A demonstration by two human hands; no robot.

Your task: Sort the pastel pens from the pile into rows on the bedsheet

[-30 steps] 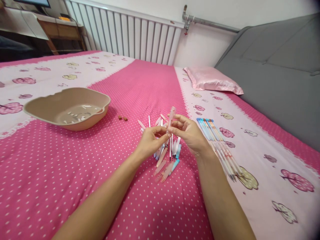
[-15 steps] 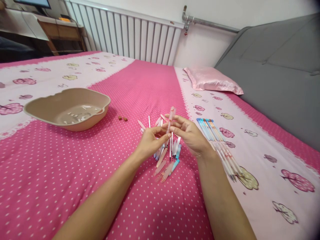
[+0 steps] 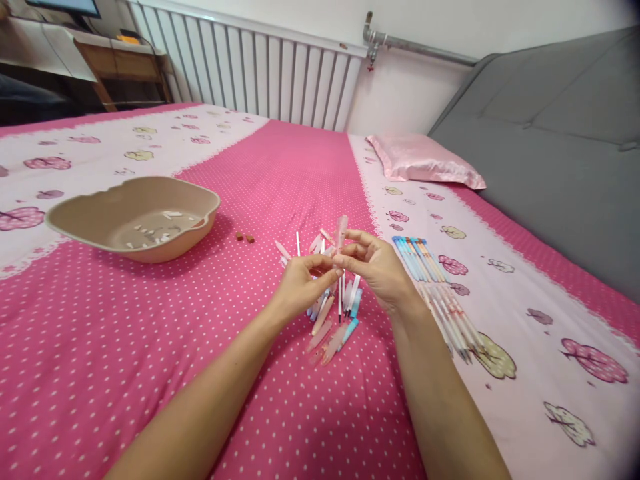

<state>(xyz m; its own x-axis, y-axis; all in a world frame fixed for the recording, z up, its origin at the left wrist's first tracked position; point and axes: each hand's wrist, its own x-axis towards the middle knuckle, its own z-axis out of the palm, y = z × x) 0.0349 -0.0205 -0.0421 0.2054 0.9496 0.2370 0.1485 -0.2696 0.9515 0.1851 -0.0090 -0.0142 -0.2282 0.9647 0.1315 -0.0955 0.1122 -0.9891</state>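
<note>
My right hand (image 3: 380,270) pinches a translucent pink pen barrel (image 3: 341,230) that points up and away from me. My left hand (image 3: 300,285) meets it from the left, its fingertips closed on the barrel's lower end. Both hands hover just above a loose pile of pen parts (image 3: 333,313): pink and blue barrels and thin refills on the pink dotted bedsheet (image 3: 150,347). To the right of my right hand lies a neat row of assembled pens (image 3: 435,287) with blue, pink and orange caps.
A beige basin (image 3: 135,217) holding several small white bits sits at the left. Two small brown pieces (image 3: 245,236) lie between it and the pile. A pink pillow (image 3: 425,160) rests by the grey headboard (image 3: 550,147); a white radiator (image 3: 260,73) stands behind the bed.
The pen barrel has slid a little lower between my fingers and my hands have drawn slightly closer together. Nothing else has moved.
</note>
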